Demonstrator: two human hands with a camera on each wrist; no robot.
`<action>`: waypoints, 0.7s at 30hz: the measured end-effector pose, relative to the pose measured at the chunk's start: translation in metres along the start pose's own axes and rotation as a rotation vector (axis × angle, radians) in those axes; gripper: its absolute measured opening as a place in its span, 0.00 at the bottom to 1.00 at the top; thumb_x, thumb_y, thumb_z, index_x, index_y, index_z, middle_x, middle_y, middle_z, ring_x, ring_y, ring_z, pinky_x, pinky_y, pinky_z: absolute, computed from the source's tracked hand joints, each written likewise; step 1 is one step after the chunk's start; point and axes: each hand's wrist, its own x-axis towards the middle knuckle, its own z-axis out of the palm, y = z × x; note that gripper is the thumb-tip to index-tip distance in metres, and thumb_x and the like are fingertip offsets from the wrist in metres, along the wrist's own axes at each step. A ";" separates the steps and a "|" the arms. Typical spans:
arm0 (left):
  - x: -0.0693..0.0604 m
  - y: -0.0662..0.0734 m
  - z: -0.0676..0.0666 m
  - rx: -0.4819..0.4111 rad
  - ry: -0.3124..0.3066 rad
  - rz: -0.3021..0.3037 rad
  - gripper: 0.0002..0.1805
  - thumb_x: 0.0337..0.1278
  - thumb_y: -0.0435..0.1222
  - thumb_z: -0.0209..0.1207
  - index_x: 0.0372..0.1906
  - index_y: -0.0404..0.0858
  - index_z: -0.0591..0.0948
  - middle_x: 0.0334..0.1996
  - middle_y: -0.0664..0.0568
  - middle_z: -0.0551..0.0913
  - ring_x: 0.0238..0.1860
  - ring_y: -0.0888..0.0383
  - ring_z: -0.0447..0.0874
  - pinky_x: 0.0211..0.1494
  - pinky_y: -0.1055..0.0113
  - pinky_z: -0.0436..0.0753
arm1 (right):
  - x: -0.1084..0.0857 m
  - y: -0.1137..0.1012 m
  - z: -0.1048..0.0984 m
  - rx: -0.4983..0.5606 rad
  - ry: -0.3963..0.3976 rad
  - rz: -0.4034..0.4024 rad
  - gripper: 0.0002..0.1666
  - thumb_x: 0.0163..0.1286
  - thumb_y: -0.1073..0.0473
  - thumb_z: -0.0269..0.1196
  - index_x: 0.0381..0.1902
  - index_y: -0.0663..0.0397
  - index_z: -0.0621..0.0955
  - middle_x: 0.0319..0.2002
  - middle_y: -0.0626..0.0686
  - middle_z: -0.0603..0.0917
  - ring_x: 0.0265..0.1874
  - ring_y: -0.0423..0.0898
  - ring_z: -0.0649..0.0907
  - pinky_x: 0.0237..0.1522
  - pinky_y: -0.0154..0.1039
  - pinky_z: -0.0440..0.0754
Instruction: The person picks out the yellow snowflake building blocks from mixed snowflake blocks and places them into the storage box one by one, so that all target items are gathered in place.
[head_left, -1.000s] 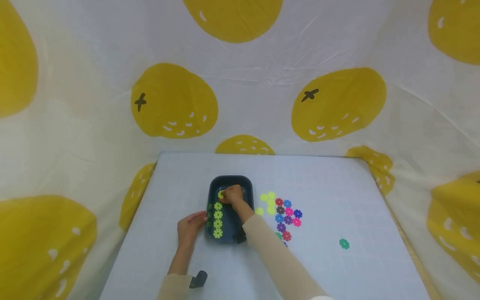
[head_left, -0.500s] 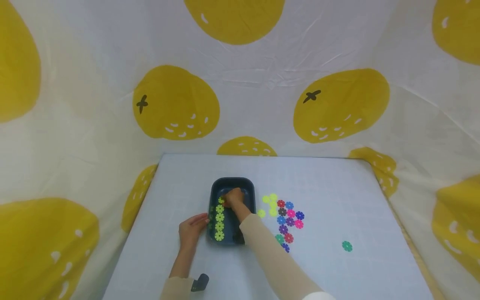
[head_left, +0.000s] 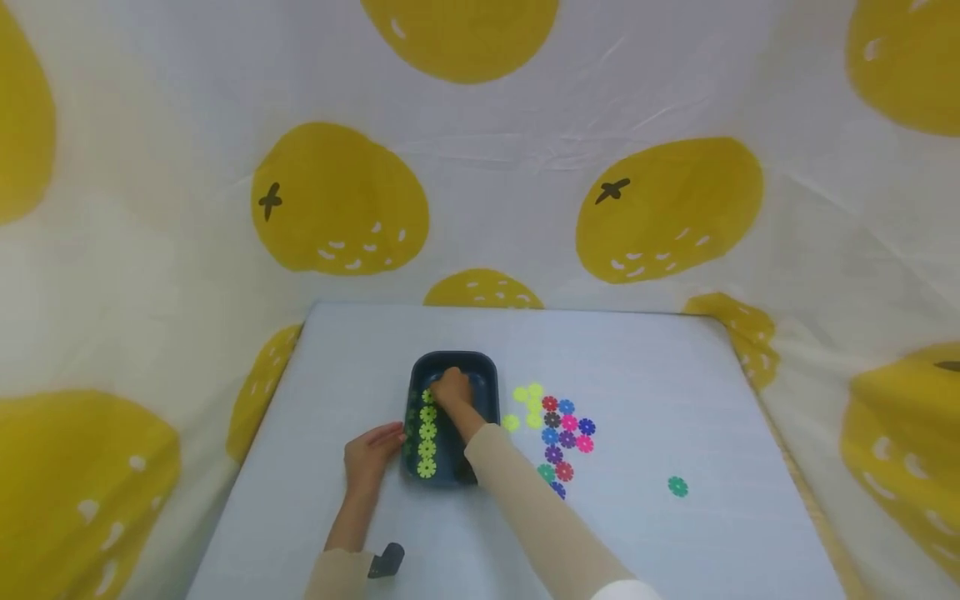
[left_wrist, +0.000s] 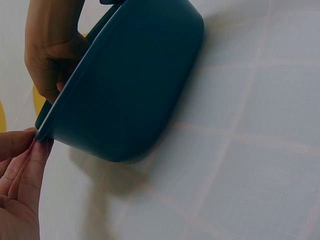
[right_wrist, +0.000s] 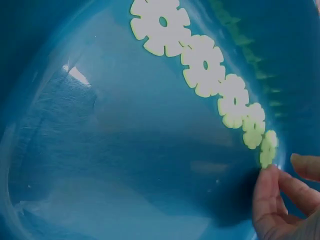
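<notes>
A dark blue plastic tub (head_left: 450,442) stands on the table, with a row of yellow-green snowflake discs (head_left: 427,432) lying flat along its left side. In the left wrist view, my left hand (left_wrist: 22,172) pinches the tub's rim between thumb and fingers. My right hand (head_left: 453,392) is inside the tub, at the far end of the row. In the right wrist view, its fingertips (right_wrist: 270,172) touch the farthest disc (right_wrist: 269,148), while the thumb stands apart from them. The discs lie edge to edge, some slightly overlapping in that view.
Right of the tub lie a few loose yellow-green discs (head_left: 534,407) and a cluster of red, blue, pink, purple, black and green discs (head_left: 567,439). A single green disc (head_left: 678,487) lies farther right on the white table (head_left: 615,533). Fruit-print cloth (head_left: 495,208) hangs behind.
My right hand has brought the farthest disc down to the row's end, and its fingers have let go of their pinch. My left hand keeps to the tub's rim. The head view shifts slightly.
</notes>
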 end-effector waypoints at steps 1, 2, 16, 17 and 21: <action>0.000 0.000 -0.001 0.010 0.002 0.004 0.18 0.53 0.31 0.69 0.50 0.31 0.84 0.51 0.39 0.86 0.48 0.56 0.88 0.44 0.80 0.84 | 0.000 0.000 0.000 -0.008 -0.006 -0.001 0.11 0.63 0.61 0.61 0.21 0.56 0.76 0.17 0.51 0.76 0.16 0.45 0.74 0.16 0.35 0.71; 0.000 0.000 -0.002 0.017 0.007 0.009 0.18 0.54 0.31 0.69 0.50 0.31 0.84 0.51 0.39 0.86 0.46 0.60 0.88 0.44 0.80 0.84 | 0.000 -0.001 0.000 -0.013 -0.012 -0.001 0.11 0.63 0.62 0.61 0.21 0.55 0.75 0.17 0.51 0.75 0.16 0.45 0.74 0.16 0.36 0.71; -0.001 -0.002 -0.004 0.030 -0.014 0.014 0.19 0.55 0.32 0.69 0.52 0.32 0.84 0.53 0.40 0.85 0.46 0.62 0.88 0.44 0.83 0.82 | 0.001 0.027 -0.096 0.462 0.043 -0.091 0.09 0.62 0.65 0.68 0.36 0.67 0.88 0.27 0.60 0.89 0.22 0.43 0.86 0.33 0.39 0.89; 0.000 -0.002 -0.004 0.031 -0.016 0.013 0.19 0.55 0.32 0.69 0.52 0.32 0.83 0.54 0.40 0.85 0.47 0.61 0.88 0.44 0.83 0.82 | 0.000 0.036 -0.106 0.432 0.063 -0.089 0.08 0.61 0.65 0.68 0.35 0.67 0.88 0.27 0.60 0.89 0.23 0.43 0.86 0.33 0.39 0.89; 0.001 -0.002 -0.003 0.022 -0.019 0.015 0.19 0.55 0.33 0.69 0.52 0.32 0.83 0.53 0.39 0.85 0.46 0.63 0.88 0.45 0.82 0.82 | -0.008 0.075 -0.125 0.188 0.101 -0.056 0.08 0.58 0.64 0.69 0.34 0.65 0.88 0.29 0.58 0.88 0.26 0.46 0.84 0.31 0.37 0.86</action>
